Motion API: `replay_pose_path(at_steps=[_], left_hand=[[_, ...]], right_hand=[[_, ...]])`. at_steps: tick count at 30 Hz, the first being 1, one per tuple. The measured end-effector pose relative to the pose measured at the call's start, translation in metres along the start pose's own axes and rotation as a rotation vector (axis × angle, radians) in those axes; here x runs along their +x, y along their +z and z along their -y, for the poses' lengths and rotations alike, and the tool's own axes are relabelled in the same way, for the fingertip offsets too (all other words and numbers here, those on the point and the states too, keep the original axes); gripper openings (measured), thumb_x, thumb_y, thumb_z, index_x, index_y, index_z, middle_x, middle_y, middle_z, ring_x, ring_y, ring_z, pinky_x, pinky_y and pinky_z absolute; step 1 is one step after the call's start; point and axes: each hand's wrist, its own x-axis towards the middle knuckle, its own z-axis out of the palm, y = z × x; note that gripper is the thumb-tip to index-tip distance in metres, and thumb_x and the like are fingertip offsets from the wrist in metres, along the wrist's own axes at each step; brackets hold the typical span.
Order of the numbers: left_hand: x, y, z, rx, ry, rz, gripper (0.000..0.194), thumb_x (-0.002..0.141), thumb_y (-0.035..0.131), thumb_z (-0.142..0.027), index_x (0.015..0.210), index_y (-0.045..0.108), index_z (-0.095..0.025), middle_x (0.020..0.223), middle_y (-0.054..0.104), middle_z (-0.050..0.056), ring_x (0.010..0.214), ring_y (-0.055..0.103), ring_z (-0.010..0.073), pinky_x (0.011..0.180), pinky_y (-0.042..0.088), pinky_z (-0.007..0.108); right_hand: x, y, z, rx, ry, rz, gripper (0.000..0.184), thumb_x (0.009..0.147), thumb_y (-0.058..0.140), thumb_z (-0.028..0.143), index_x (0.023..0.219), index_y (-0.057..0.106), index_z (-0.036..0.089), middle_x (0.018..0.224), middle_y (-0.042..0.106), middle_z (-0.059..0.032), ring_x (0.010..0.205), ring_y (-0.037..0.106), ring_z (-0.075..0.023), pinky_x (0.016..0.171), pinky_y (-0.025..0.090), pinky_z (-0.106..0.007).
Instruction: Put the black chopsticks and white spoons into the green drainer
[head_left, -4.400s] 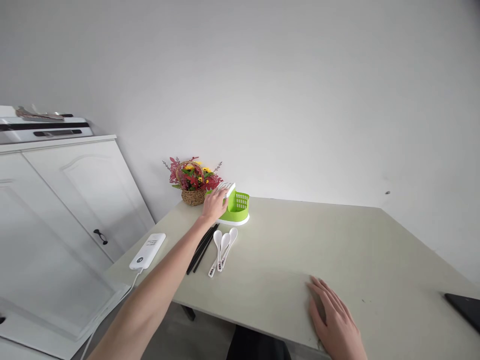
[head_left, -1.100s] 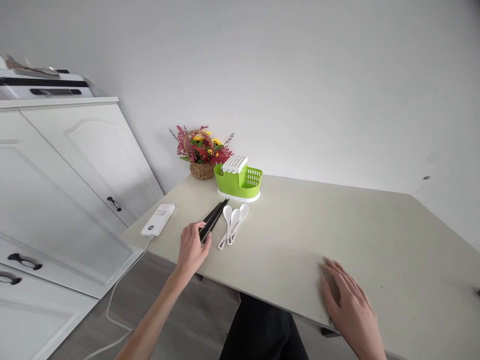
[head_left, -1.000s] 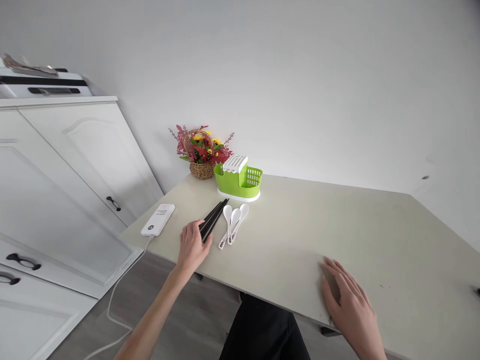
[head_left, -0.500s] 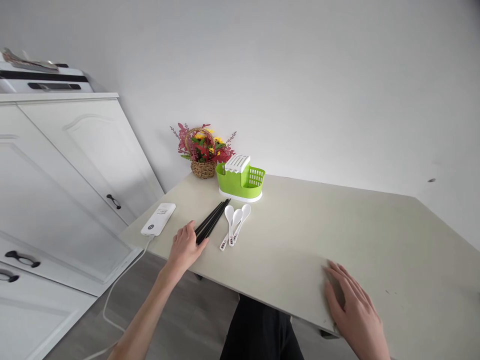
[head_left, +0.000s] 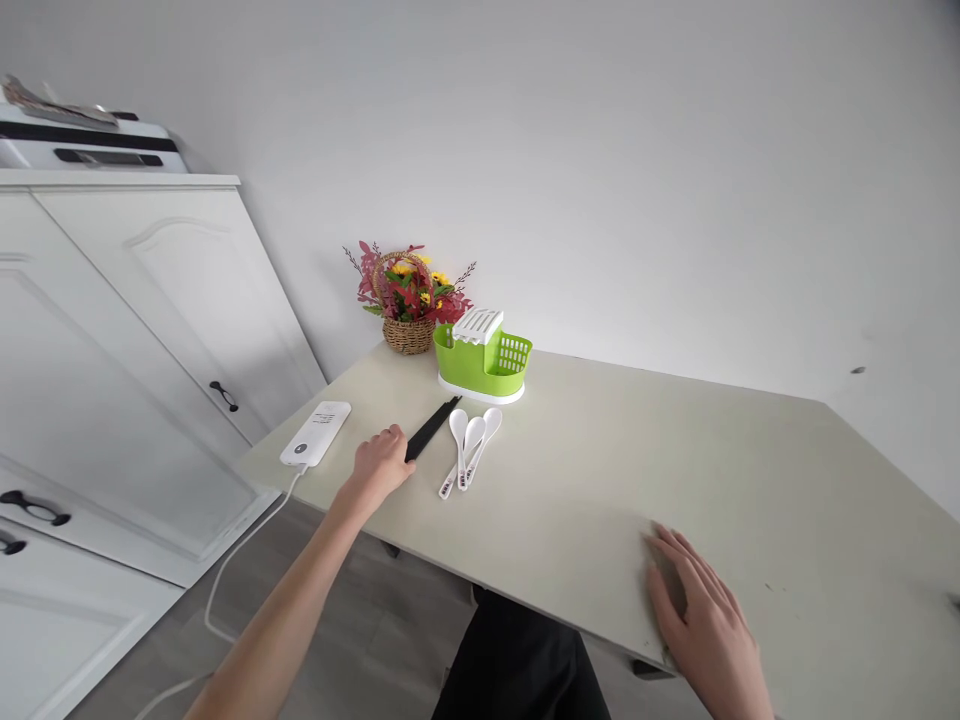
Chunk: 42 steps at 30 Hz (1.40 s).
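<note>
The left hand (head_left: 381,462) gripped bunched, slim black chopsticks (head_left: 430,431), the right hand (head_left: 709,625) lay open, and three white spoons (head_left: 474,433) sat outside the green plastic caddy (head_left: 466,368), at its six o'clock.

Slim black chopsticks (head_left: 433,431), bunched tight in left hand (head_left: 382,462), far ends near green basket (head_left: 474,370).

The utensil caddy (head_left: 480,365) was smooth green plastic (its lid (head_left: 478,326) white plastic); the spoons (head_left: 458,432) were glossy white; the flower basket (head_left: 409,337) was rough, woven; the tabletop (head_left: 600,460) appeared smooth, satin.
</note>
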Motion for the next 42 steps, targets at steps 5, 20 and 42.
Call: replay_pose_path(at_steps=[5,20,42], left_hand=[[0.011,-0.005,0.005,0.008,-0.012,0.048,0.033,0.084,0.067,-0.022,0.115,0.064,-0.012,0.113,0.074,0.021,0.105,0.073,0.0346,0.084,0.053,0.038],[0.033,0.005,0.023,0.094,-0.006,0.098,0.039,0.079,0.061,-0.01,0.118,0.064,-0.012,0.122,0.069,0.025,0.111,0.07,0.0368,0.088,0.053,0.042],[0.017,0.026,0.035,0.032,-0.091,-0.027,0.036,0.095,0.044,-0.006,0.131,0.049,-0.005,0.118,0.068,0.027,0.108,0.072,0.0362,0.085,0.051,0.04]], right_hand=[[-0.002,0.003,0.0,0.011,-0.003,-0.027,0.053,0.103,0.037,0.054,0.146,0.056,0.03,0.156,0.054,-0.0019,0.143,0.051,-0.0329,0.105,0.053,-0.053],[0.001,0.01,-0.008,-0.004,-0.043,-0.058,0.051,0.101,0.042,0.055,0.144,0.058,0.032,0.155,0.055,-0.0001,0.141,0.053,-0.0321,0.101,0.056,-0.05],[0.001,0.018,-0.029,-0.084,-0.057,0.04,0.056,0.102,0.045,0.054,0.153,0.051,0.034,0.161,0.047,0.0045,0.144,0.05,-0.0309,0.1,0.06,-0.047]])
